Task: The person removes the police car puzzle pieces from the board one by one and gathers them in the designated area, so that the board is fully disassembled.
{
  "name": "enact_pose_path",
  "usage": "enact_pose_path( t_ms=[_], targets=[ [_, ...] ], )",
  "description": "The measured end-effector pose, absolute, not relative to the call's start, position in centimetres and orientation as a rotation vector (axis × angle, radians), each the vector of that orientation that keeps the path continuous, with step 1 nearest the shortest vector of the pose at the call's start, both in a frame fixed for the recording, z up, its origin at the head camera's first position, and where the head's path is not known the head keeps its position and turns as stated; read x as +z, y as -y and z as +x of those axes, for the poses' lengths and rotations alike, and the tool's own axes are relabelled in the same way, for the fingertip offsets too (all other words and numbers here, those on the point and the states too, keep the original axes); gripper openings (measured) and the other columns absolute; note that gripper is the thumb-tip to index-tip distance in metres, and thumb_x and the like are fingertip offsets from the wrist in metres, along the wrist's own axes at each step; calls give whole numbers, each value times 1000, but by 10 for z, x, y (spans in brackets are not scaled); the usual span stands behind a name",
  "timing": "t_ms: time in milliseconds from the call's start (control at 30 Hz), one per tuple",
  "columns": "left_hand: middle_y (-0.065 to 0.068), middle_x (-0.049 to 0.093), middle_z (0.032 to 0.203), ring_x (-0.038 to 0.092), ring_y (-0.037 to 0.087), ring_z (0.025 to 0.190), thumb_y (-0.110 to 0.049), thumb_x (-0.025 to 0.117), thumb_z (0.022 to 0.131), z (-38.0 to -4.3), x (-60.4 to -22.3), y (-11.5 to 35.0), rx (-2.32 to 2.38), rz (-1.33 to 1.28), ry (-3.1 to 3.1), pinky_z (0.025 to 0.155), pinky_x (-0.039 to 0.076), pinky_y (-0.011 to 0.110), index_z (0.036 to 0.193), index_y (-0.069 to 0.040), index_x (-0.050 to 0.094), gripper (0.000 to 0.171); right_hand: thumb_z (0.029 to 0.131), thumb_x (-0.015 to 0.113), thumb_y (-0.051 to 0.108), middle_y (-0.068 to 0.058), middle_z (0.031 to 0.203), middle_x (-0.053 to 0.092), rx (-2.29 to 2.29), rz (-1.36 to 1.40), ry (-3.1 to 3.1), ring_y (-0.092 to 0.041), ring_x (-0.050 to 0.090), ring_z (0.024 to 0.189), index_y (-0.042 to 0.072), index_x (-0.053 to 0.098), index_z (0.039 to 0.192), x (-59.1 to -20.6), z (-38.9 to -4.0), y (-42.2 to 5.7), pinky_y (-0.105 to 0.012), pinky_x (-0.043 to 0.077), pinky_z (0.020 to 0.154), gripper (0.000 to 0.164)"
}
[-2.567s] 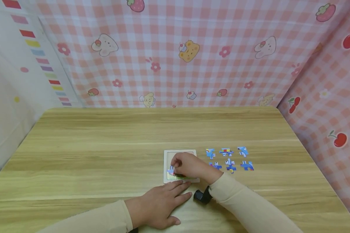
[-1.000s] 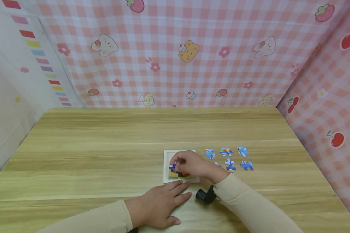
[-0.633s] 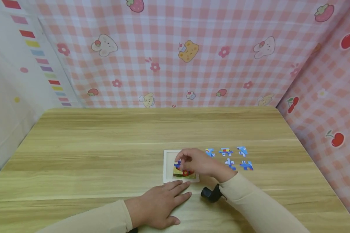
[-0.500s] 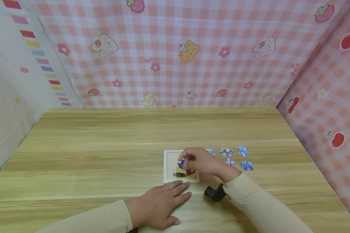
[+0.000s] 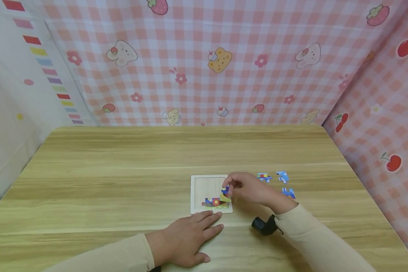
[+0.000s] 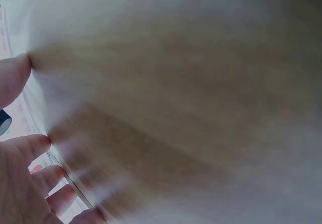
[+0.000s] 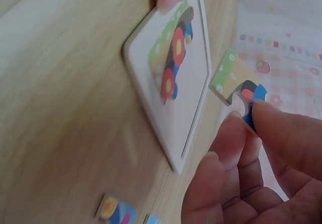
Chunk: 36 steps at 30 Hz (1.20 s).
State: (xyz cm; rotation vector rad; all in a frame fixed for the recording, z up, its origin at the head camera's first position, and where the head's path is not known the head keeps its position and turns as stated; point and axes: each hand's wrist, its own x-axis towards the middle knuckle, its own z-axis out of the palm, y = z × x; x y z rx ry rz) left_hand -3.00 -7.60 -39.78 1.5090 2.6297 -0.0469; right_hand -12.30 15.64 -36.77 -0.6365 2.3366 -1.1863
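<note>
My right hand (image 5: 251, 190) pinches a jigsaw piece (image 7: 239, 78) between thumb and fingers, beside the right rim of a pale puzzle tray (image 5: 192, 194). Cream and green show on this piece, with blue and red near the fingertips; in the right wrist view it is tilted and apart from the tray. Inside the tray, along its front edge, lie pieces with a red-wheeled train picture (image 7: 176, 50). My left hand (image 5: 187, 240) lies palm down on the table with fingers spread, its fingertips right at the tray's front rim.
Right of the tray lie loose blue jigsaw pieces (image 5: 282, 176), some hidden behind my right hand. A black wrist camera (image 5: 264, 225) hangs under the right sleeve. A pink checked curtain (image 5: 190, 102) stands behind the wooden table (image 5: 105, 181).
My right hand moves rightward from over the tray's left part to its right rim, the jigsaw piece pinched in it. More of the train picture is uncovered. The left hand stays still.
</note>
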Motion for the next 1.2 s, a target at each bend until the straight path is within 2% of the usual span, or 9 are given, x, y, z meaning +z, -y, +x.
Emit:
enact_pose_path(
  t_ms=[433, 933, 1200],
  targets=[
    [9, 35, 153, 37, 24, 138, -54, 56, 90, -29, -399, 76, -22, 1527, -2653, 108, 36, 30, 145, -15, 44, 68, 91, 59, -2, -2, 81, 60, -1134, -651, -2310, -15, 56, 78, 0, 63, 100, -370, -120, -181, -27, 48, 73, 10],
    [8, 34, 154, 36, 23, 138, -54, 55, 90, -29, -398, 76, -30, 1507, -2651, 108, 36, 31, 146, -16, 42, 69, 89, 62, 0, 2, 80, 59, -1064, -689, -2327, -11, 50, 74, 3, 65, 99, -373, -111, -203, -22, 43, 66, 11],
    [8, 34, 154, 36, 23, 138, -54, 55, 90, -28, -398, 77, -26, 1509, -2654, 108, 37, 31, 147, -16, 42, 69, 89, 61, -1, 2, 80, 58, -1051, -701, -2328, -10, 51, 75, 5, 65, 98, -374, -107, -209, -24, 44, 68, 12]
  ],
)
